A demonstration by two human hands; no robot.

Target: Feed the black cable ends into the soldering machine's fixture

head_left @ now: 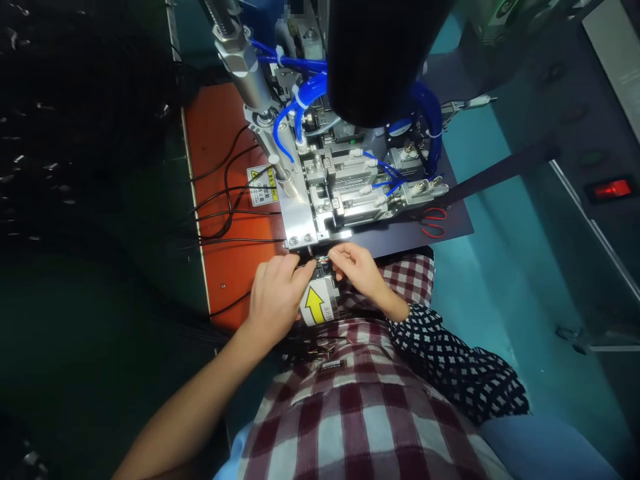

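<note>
A red-and-white checked apron (360, 407) fills the foreground as a worker bends both bare hands to the front edge of a metal machine (299, 217). The right hand (357, 270), below a patterned sleeve (450, 353), is drawn narrow, thumb and forefinger apparently pinching a small thin piece (324, 259). The left hand (277, 287) curls in from the other side, its thumb close to the same piece; whether it grips anything cannot be told. The piece sits between the two sets of fingertips, just beyond a yellow arrow label (315, 305), too small to identify. The step in hand looks to be close fingertip work at the machine's edge; judging by the tight spot, the next move calls for a steady pinch and careful lining-up. Blue hoses (313, 88) loop above, black cables (227, 200) cross an orange board (213, 257), and red-handled scissors (434, 233) lie off to the right.
</note>
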